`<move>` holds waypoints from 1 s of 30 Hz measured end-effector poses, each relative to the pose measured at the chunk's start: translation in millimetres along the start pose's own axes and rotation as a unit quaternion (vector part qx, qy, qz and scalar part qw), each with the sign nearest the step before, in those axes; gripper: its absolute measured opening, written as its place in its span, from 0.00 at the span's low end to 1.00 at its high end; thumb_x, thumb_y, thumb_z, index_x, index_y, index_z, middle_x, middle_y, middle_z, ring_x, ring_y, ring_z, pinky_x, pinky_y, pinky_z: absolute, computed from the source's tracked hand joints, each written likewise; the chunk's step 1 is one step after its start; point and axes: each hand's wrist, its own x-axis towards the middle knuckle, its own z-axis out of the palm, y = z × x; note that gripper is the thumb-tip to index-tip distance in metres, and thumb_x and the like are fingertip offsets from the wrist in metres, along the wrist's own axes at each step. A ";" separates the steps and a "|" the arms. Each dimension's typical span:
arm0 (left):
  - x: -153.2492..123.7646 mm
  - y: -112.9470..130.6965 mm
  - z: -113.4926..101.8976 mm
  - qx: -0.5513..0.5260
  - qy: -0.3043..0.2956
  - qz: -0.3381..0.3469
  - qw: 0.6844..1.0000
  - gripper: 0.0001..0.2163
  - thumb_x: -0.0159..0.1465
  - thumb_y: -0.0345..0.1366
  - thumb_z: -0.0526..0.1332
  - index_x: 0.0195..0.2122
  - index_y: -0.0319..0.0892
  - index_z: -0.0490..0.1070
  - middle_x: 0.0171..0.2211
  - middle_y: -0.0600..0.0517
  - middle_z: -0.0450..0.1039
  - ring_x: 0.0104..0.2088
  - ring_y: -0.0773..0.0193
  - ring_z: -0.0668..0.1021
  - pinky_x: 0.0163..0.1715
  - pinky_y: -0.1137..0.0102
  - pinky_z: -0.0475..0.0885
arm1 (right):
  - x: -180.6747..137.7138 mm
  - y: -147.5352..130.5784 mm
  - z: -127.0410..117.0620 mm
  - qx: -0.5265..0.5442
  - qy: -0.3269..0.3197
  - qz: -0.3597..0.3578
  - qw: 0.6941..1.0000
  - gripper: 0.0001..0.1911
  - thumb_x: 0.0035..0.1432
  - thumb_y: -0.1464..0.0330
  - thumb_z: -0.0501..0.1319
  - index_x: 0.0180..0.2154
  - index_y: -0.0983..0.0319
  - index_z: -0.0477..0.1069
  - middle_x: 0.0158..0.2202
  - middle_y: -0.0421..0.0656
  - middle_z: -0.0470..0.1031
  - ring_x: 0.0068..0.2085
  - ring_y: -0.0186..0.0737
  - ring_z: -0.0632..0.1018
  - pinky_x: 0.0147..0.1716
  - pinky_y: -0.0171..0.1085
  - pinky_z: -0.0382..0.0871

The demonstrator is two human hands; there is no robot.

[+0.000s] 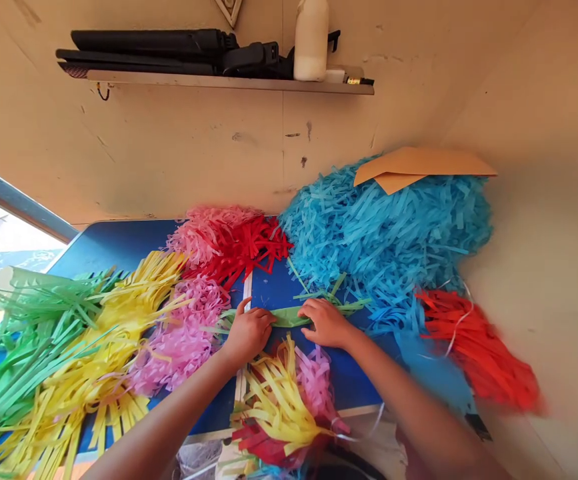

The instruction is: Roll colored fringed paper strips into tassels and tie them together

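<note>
A fringed strip of green tissue paper (287, 317) lies stretched sideways over the blue table, its middle twisted narrow and its cut ends fanning out past both hands. My left hand (249, 331) is closed on its left part, thumb pointing up and away. On the right part, my right hand (327, 323) has curled fingers on the paper, thumb bent below them. Just below the hands hangs a bunch of yellow tissue fringe (281, 393) with pink fringe (315, 373) and dark red fringe (269, 443), a white string trailing from it.
Left on the blue table (119, 240) lie green fringe (29, 360), yellow fringe (99, 333) and lilac fringe (183, 333). Behind are pink and red fringe (249, 247). A big blue fringe pile (393, 220) carries orange paper (423, 163); red fringe (479, 353) hangs right. Above is a wall shelf (193, 79).
</note>
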 end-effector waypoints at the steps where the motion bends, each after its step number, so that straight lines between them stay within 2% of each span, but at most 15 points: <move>1: 0.4 -0.4 0.2 0.002 0.003 -0.001 1.000 0.14 0.63 0.26 0.52 0.39 0.44 0.77 0.39 0.50 0.81 0.41 0.59 0.80 0.64 0.49 0.48 | 0.6 1.1 0.9 0.004 0.003 0.001 1.000 0.12 0.49 0.75 0.64 0.38 0.62 0.75 0.39 0.44 0.76 0.41 0.43 0.76 0.44 0.39 0.67; 4: 2.2 0.6 0.2 0.012 0.008 0.003 1.000 0.11 0.63 0.28 0.55 0.39 0.44 0.76 0.39 0.51 0.80 0.41 0.59 0.80 0.64 0.48 0.49 | 3.3 6.7 4.7 0.015 0.012 0.009 1.000 0.09 0.53 0.78 0.61 0.35 0.62 0.77 0.37 0.43 0.77 0.39 0.40 0.77 0.42 0.36 0.67; 8: 6.6 5.7 2.6 0.042 0.023 0.013 0.999 0.07 0.63 0.37 0.60 0.39 0.44 0.76 0.38 0.49 0.79 0.41 0.55 0.79 0.62 0.46 0.49 | 5.6 10.6 6.3 0.024 0.018 0.016 0.999 0.10 0.53 0.80 0.61 0.34 0.62 0.77 0.35 0.43 0.78 0.37 0.39 0.77 0.39 0.36 0.68; 13: 7.8 7.3 9.6 0.072 0.040 0.022 0.996 0.10 0.67 0.33 0.57 0.33 0.45 0.77 0.32 0.51 0.79 0.35 0.58 0.79 0.61 0.46 0.50 | 5.5 7.4 3.0 0.020 0.007 -0.001 1.000 0.13 0.52 0.74 0.69 0.41 0.60 0.78 0.40 0.43 0.77 0.42 0.43 0.76 0.42 0.39 0.65; 16: 2.2 2.9 11.7 0.063 0.057 0.027 0.996 0.11 0.68 0.33 0.56 0.33 0.47 0.78 0.34 0.52 0.80 0.36 0.59 0.79 0.61 0.48 0.51 | 4.3 11.3 2.5 0.016 -0.003 0.003 1.000 0.05 0.58 0.72 0.67 0.37 0.58 0.80 0.38 0.42 0.77 0.40 0.41 0.76 0.41 0.39 0.63; 20: -4.0 -5.6 11.0 0.001 0.070 -0.029 0.997 0.11 0.69 0.38 0.57 0.34 0.49 0.79 0.37 0.55 0.80 0.41 0.60 0.78 0.59 0.53 0.54 | 3.4 18.2 3.1 0.011 -0.001 0.039 0.999 0.03 0.61 0.70 0.67 0.34 0.57 0.79 0.36 0.39 0.78 0.41 0.39 0.75 0.41 0.39 0.60; 24: -1.5 -10.7 12.4 -0.005 0.083 -0.081 0.993 0.14 0.69 0.41 0.56 0.31 0.46 0.79 0.36 0.52 0.80 0.42 0.58 0.77 0.52 0.55 0.60 | 8.1 15.3 6.1 -0.006 0.013 0.100 0.995 0.06 0.63 0.68 0.65 0.32 0.58 0.78 0.34 0.39 0.77 0.40 0.40 0.74 0.40 0.39 0.57; 30: 6.7 -8.6 16.4 0.012 0.083 -0.111 0.990 0.13 0.66 0.39 0.58 0.27 0.45 0.77 0.32 0.51 0.79 0.41 0.56 0.75 0.49 0.55 0.60 | 18.7 6.6 10.9 -0.037 0.026 0.177 0.983 0.09 0.58 0.67 0.67 0.25 0.60 0.75 0.31 0.40 0.77 0.39 0.42 0.73 0.39 0.39 0.55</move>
